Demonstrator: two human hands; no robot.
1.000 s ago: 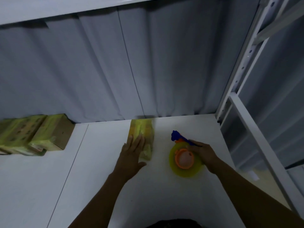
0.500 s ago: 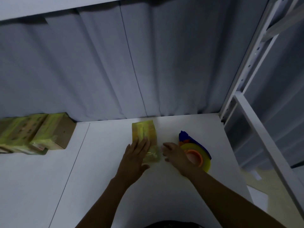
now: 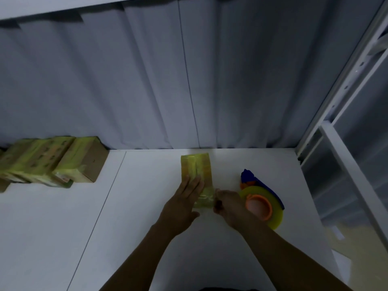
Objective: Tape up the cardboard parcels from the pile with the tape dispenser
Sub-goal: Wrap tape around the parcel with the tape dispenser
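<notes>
Kept the left hand (image 3: 184, 203) flat, fingers straight, on the near half of the yellow-taped parcel (image 3: 196, 166), just as a second before. Had let go of the tape dispenser (image 3: 259, 207) with the right hand (image 3: 228, 206) and brought that hand leftward, up against the parcel's near right edge. Touched the wrinkled tape there with curled fingers; could not tell whether pinched or merely pressed. Ended with both hands close together at the parcel's near end, where a second earlier held them well apart.

Left the dispenser lying on the white table (image 3: 136, 217) just right of the parcel, yellow roll and orange hub uppermost, blue body pointing away, partly hidden behind the right wrist. Half a second before, already lay free there with the right hand only partway across.

Left the parcel lengthwise in the middle of the table, far end towards the grey curtain (image 3: 147, 80), in much the same spot as before. Left the pile of parcels (image 3: 48, 160) at the far left against the curtain, well apart from the hands, unchanged. Passed over a white rack frame (image 3: 354, 74) at the right.
</notes>
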